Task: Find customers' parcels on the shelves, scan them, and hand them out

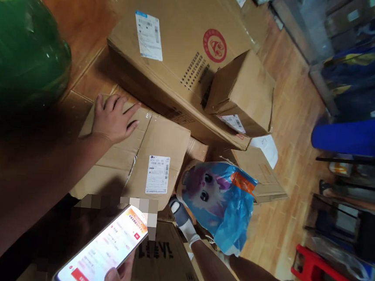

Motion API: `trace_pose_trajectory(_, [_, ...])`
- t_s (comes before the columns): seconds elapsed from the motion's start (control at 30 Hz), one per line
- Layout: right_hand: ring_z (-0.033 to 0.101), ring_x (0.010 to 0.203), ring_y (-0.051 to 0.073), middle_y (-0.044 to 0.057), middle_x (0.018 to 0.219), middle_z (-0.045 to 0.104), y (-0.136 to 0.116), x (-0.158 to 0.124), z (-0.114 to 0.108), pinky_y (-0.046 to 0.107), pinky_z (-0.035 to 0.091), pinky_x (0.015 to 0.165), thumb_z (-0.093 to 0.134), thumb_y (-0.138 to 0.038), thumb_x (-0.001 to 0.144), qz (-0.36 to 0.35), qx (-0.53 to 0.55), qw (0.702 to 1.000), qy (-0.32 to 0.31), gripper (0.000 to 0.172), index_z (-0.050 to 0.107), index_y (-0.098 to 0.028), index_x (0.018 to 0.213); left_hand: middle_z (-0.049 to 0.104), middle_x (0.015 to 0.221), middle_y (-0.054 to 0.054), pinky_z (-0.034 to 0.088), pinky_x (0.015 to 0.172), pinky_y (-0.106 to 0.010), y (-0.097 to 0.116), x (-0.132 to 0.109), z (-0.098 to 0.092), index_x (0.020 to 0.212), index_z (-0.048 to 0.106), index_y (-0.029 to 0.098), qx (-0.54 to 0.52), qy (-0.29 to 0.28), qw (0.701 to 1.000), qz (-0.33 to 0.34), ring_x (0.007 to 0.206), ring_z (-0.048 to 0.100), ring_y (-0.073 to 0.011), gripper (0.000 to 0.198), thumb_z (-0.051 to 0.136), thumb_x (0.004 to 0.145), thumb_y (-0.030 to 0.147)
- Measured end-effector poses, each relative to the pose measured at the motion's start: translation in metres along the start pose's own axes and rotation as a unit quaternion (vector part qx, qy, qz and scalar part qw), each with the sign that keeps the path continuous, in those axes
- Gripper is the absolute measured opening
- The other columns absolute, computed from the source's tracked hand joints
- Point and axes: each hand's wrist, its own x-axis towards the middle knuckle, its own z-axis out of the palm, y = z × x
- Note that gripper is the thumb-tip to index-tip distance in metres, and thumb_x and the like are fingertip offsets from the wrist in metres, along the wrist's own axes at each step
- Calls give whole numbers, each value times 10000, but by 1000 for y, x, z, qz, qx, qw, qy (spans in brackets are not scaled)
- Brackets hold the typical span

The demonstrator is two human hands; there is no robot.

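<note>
My left hand (pixel 112 118) lies palm down, fingers spread, on the top of a taped cardboard box (pixel 164 140). A white shipping label (pixel 157 175) is stuck on that box, to the right of the hand. Low in the view, my right hand (pixel 119 276) is closed round a smartphone (pixel 99 251). The lit phone screen faces up and shows a page with red and orange parts; its text is too small to read. Of the right hand only the thumb and some of the fingers show.
A large carton (pixel 176 39) with a smaller box (pixel 244 88) on it stands beyond. Nearby are a blue printed plastic bag (pixel 215 200), a person's leg (pixel 210 260), a dark-lettered box (pixel 163 265), a green wrapped bundle (pixel 24 52) and a red plastic stool (pixel 329 279).
</note>
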Motion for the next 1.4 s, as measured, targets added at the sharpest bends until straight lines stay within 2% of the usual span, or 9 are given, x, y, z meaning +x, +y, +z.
trace_pose_trajectory(0.2, [646,941,235,29,994,711,-10,14,6,379,494,843,760,-394,574,-58,34,998,-3,569,598,-282,1108,363,1409,-165,88,1060,-592,2,-1,-2,1342,423,234,-24,-2,1000,-2,1293,289,-375,519,398,865,438])
trace_pose_trajectory(0.3, [633,1000,222,31,1018,711,-12,24,5,360,486,865,745,-399,606,-28,22,997,72,559,569,-256,1117,368,1405,-165,88,1061,-592,2,-1,-2,1342,421,237,-19,0,1000,0,1296,285,-372,515,395,868,437])
trace_pose_trajectory(0.4, [626,1018,243,47,1008,714,-14,33,11,394,461,913,754,-476,563,25,17,990,136,705,507,-218,1171,366,1404,-166,87,1064,-589,3,-1,-3,1345,416,236,-13,1,1000,1,1293,292,-369,519,398,868,439])
trace_pose_trajectory(0.57, [623,1017,254,69,1045,700,-16,44,27,401,442,942,759,-545,510,30,-11,989,146,849,446,-183,1211,358,1414,-157,84,1066,-588,3,-2,-4,1355,402,248,-18,-2,1000,-2,1296,288,-365,522,391,870,440])
trace_pose_trajectory(0.73, [616,1040,250,70,1075,690,-15,46,31,408,429,965,745,-547,520,42,-34,984,170,819,461,-193,1201,359,1416,-154,79,1067,-585,4,-2,-3,1356,401,247,-21,0,1000,1,1296,289,-366,525,387,871,447])
trace_pose_trajectory(0.97, [612,1048,259,60,1019,711,-24,40,29,408,424,968,550,-556,673,73,-23,996,41,518,614,-192,1036,345,1430,-139,81,1063,-591,3,-2,-3,1362,385,262,-18,-9,1000,-6,1306,273,-361,527,386,870,452])
trace_pose_trajectory(1.2, [640,946,316,45,945,717,-23,34,30,496,491,860,600,-367,612,10,-126,992,-17,489,612,-225,1080,354,1415,-126,91,1070,-586,3,-2,-2,1361,381,254,-7,-9,1000,-4,1303,271,-351,529,373,873,457])
trace_pose_trajectory(1.3, [660,883,331,31,841,721,-35,32,14,500,535,755,606,-374,597,-25,-160,985,65,421,641,-269,1003,348,1414,-132,110,1066,-590,2,-2,-3,1356,388,246,1,-8,1000,1,1296,279,-352,523,371,876,453])
trace_pose_trajectory(1.4, [657,917,335,36,813,719,-72,32,-17,490,545,707,554,-439,628,-93,-181,963,178,384,641,-274,964,346,1417,-129,114,1065,-589,2,-2,-3,1359,383,246,-1,-8,1000,2,1296,280,-353,520,363,880,448])
